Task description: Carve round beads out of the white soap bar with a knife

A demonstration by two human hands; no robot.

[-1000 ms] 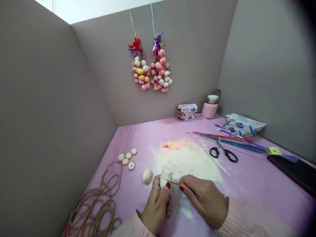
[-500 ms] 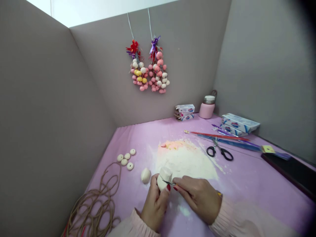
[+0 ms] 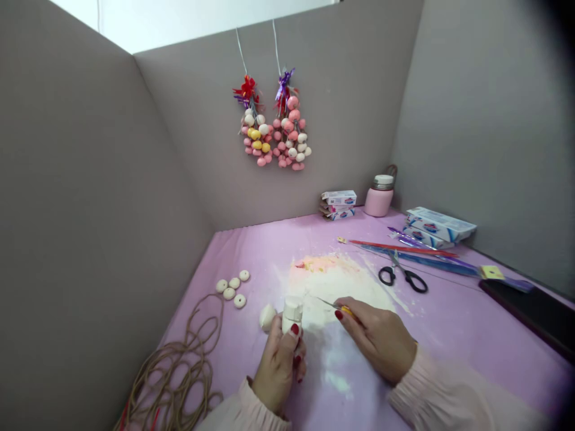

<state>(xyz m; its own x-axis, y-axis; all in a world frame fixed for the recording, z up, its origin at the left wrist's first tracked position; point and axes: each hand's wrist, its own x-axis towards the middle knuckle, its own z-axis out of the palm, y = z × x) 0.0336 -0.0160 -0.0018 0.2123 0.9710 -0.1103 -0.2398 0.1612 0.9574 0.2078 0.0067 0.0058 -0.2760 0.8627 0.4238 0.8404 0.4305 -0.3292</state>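
My left hand is closed around a white piece of soap, whose faceted top stands up above the thumb with a groove cut below it. In my right hand is a small carving knife with a yellow handle. Its thin blade points left, a short way from the soap and not touching it. Just left of the held piece lies another white soap piece, rounded with a pointed top. White shavings cover the cloth beyond both hands, with pink and orange crumbs at the far edge.
Several white beads and a tangle of brown cord lie to the left. Scissors, ribbons, soap boxes and a black case are on the right. A pink jar stands behind. Bead bunches hang on the grey partition.
The knife has come away from the soap as my right hand moved up and right. My left hand has turned the soap more upright and shifted slightly left.
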